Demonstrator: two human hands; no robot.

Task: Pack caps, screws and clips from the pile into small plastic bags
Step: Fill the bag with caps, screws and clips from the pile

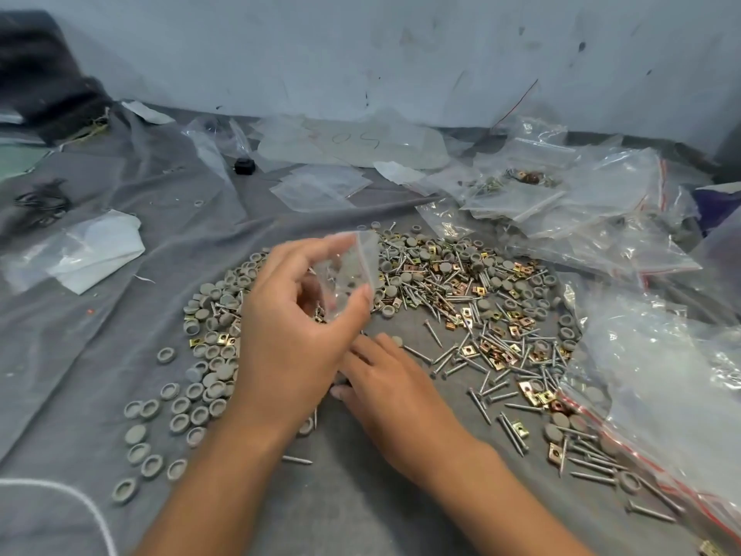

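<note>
A ring-shaped pile of grey caps (208, 379), silver screws (449, 357) and brass clips (497, 353) lies on a grey cloth (361, 495). My left hand (292, 335) is raised above the pile and pinches a small clear plastic bag (349, 270) between thumb and fingers. Just below it, my right hand (385, 387) lies low on the cloth in the pile's middle, fingers pointing left under the left hand. Its fingertips are partly hidden, so whether they hold anything is unclear.
Large clear bags with red zip strips (657, 395) lie at the right. More empty small bags (316, 186) and filled bags (521, 182) sit behind the pile, by a black knob (243, 165). White plastic (96, 250) lies at left, a white cord (80, 499) at bottom left.
</note>
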